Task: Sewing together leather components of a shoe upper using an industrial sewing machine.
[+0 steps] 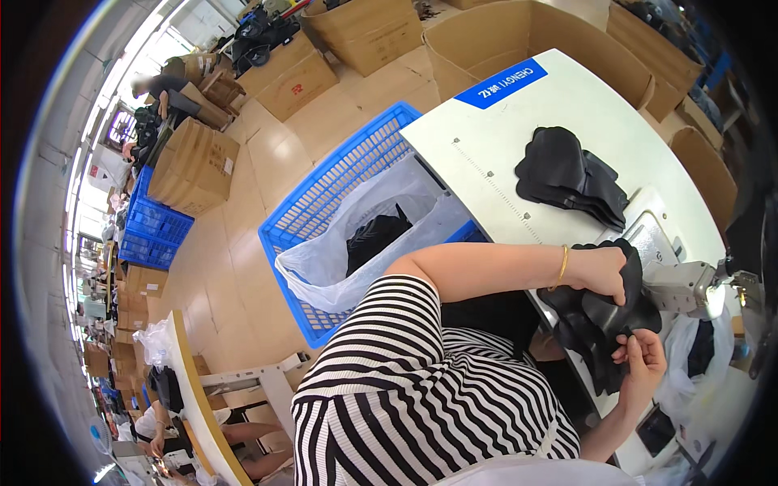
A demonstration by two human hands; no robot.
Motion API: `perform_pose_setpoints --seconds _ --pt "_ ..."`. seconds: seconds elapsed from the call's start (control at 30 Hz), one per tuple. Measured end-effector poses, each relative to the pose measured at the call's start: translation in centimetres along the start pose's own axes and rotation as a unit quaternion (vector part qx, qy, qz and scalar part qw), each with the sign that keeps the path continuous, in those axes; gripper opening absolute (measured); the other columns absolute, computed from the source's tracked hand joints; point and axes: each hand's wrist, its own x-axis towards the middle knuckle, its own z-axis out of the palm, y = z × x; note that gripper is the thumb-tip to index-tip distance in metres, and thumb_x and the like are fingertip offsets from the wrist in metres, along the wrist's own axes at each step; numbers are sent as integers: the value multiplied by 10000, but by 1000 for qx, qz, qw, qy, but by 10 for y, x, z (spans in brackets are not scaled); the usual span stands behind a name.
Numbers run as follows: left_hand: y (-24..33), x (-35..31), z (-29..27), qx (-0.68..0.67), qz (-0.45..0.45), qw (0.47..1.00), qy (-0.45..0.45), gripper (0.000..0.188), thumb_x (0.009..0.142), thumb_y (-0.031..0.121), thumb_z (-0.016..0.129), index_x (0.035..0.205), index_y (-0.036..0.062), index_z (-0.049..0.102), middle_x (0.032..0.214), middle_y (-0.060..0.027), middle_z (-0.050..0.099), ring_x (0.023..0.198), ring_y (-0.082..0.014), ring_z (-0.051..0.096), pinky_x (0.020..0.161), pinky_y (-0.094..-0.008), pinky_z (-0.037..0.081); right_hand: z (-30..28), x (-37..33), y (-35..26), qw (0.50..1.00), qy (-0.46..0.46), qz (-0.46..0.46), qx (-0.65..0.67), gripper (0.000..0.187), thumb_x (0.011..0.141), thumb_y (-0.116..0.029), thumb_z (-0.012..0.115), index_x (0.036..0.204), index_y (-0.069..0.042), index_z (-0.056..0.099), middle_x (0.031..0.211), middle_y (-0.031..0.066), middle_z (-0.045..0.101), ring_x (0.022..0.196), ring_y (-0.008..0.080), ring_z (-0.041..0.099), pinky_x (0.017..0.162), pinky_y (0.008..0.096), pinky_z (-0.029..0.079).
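A black, glossy piece with a wavy edge [601, 317] lies over more such black pieces at the table's right side, beside the sewing machine [689, 289]. My left hand [601, 274], a gold bangle at its wrist, is closed on the piece's upper part with the fingers curled in. Lower down, my right hand [643, 356] pinches the edge of the same piece between thumb and finger. The machine's lamp is lit just right of both hands. Farther up the white tabletop [486, 138] rests a stack of similar black pieces [569, 174].
Left of the table stands a blue plastic basket [301, 212], lined with a clear bag [312, 279] holding black pieces. Large cardboard boxes [478, 49] stand beyond the table. A dark phone-like slab [655, 431] lies near my right forearm. Another person [166, 91] is far left.
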Motion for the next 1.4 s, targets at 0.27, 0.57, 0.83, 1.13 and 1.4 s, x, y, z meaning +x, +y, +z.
perform_pose_setpoints --seconds 0.27,0.57,0.83,1.13,1.4 --pt "-9 4 18 38 62 996 41 440 710 279 712 594 -113 550 537 -201 566 546 -244 611 517 -351 481 1 1 10 1000 8 12 4 123 924 -122 569 867 -15 550 751 95 653 531 92 556 480 194 417" --pt "-1 -8 28 71 103 988 94 474 700 328 709 650 -114 547 645 -249 590 641 -336 628 586 -385 491 10 11 13 999 34 8 -23 120 945 -147 541 887 -43 546 680 35 599 481 59 514 414 158 357" --pt "-1 -12 23 57 108 988 90 369 606 195 702 567 -121 516 581 -249 574 587 -330 635 530 -364 495 8 11 10 998 4 13 -66 151 932 -184 573 875 -45 558 652 19 587 459 49 496 407 155 343" --pt "1 -18 31 103 144 977 115 344 627 243 671 580 -84 575 572 -256 559 576 -356 626 545 -394 499 12 -2 3 996 50 32 -64 117 926 -131 558 873 -28 573 644 23 589 470 55 494 418 176 352" --pt "20 -23 25 -182 93 973 108 156 759 98 715 817 -40 669 750 -42 680 669 -101 623 634 -268 520 11 -42 -9 987 83 -131 -42 149 908 -133 558 893 2 619 614 8 588 504 54 518 450 181 392"
